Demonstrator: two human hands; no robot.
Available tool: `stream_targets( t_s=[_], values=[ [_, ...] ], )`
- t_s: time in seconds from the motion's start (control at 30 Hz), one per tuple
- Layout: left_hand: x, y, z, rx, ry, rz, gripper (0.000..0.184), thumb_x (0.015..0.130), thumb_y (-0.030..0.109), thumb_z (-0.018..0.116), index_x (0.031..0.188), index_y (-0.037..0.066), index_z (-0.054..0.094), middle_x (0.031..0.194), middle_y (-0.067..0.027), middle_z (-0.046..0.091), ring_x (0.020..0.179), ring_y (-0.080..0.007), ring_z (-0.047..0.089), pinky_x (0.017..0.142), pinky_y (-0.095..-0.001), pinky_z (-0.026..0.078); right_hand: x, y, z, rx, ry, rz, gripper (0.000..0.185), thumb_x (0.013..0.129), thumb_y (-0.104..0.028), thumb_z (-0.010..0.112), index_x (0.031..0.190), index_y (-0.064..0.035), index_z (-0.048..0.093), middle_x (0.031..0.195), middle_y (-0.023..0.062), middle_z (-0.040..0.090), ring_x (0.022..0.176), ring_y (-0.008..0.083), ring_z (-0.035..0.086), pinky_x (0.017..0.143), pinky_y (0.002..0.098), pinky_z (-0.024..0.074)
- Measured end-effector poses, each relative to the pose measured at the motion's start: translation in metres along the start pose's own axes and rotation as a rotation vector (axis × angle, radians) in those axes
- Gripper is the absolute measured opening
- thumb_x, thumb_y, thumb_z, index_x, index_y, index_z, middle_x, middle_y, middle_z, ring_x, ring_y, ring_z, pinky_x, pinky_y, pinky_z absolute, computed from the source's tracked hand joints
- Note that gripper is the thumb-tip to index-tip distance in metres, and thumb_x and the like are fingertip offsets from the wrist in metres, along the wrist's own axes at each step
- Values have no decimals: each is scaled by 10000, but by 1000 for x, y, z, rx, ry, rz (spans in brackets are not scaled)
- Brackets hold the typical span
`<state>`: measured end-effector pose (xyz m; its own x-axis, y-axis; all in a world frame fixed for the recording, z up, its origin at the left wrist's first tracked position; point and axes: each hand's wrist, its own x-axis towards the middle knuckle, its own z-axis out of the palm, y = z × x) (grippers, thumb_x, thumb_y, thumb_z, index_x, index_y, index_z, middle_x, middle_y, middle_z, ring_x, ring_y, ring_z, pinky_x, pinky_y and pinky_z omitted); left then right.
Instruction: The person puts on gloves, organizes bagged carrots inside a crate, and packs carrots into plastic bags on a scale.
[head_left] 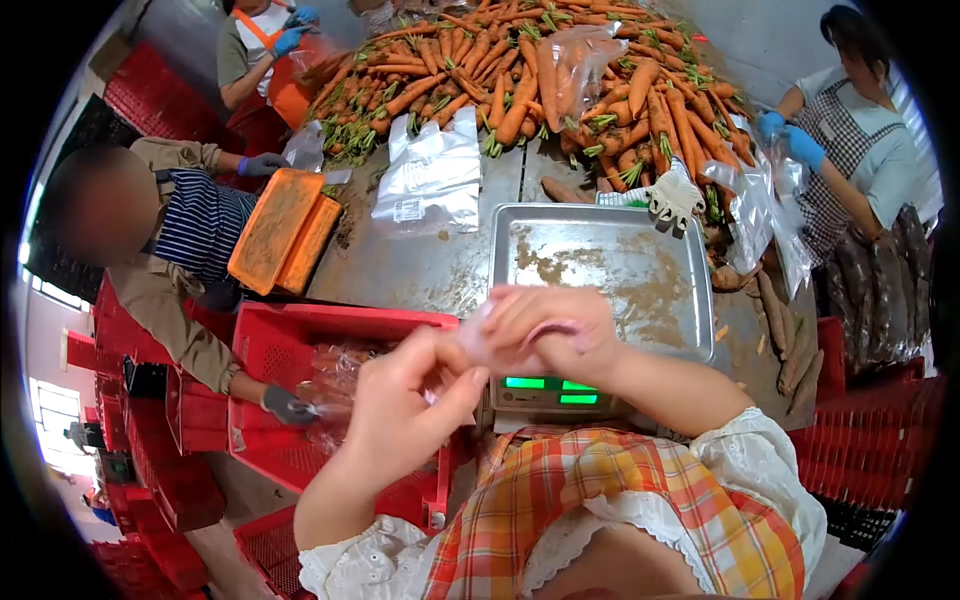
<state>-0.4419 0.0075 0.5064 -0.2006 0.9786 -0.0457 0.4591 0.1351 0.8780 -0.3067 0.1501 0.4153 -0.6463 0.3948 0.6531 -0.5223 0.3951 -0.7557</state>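
Both my hands meet in front of my chest, over the near edge of the metal scale tray (pixel 640 290). My right hand (pixel 555 330) has its fingers curled against a pinkish, thin thing (pixel 480 340), blurred and too unclear to name. My left hand (pixel 415 400) pinches at the same thing from the left with thumb and forefinger. Under my hands, green digits glow on the scale's display (pixel 550 390). A white work glove (pixel 676 196) lies on the tray's far edge. Flat on the table beyond is a clear plastic bag (pixel 430 175).
Carrots (pixel 500 70) are heaped at the back. A red crate (pixel 270 400) with bagged carrots stands left, a co-worker's gloved hand (pixel 288 405) in it. Orange trays (pixel 285 230) lie beyond. Two other co-workers stand at the back left and right. Long brown roots (pixel 780 320) lie right.
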Motion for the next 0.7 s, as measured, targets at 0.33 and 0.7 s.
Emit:
stream_targets(
  t_s=[0.33,0.7],
  values=[
    [-3,-77,86,-1057,-270,-305,456,980,336,291,1332,47,327,1279,-146,433,1149,-163,457,910,-259,407,-17,-15,22,-396,-282,-648,133,557,-130,580,570,-75,460,576,34,442,500,179,459,461,296,362],
    [10,-84,41,-496,-477,-440,288,894,207,515,1110,17,501,963,-91,581,812,-100,560,653,-226,461,15,-17,-14,-457,-301,27,171,769,-135,580,906,-32,573,679,115,580,647,293,592,615,384,473]
  ],
)
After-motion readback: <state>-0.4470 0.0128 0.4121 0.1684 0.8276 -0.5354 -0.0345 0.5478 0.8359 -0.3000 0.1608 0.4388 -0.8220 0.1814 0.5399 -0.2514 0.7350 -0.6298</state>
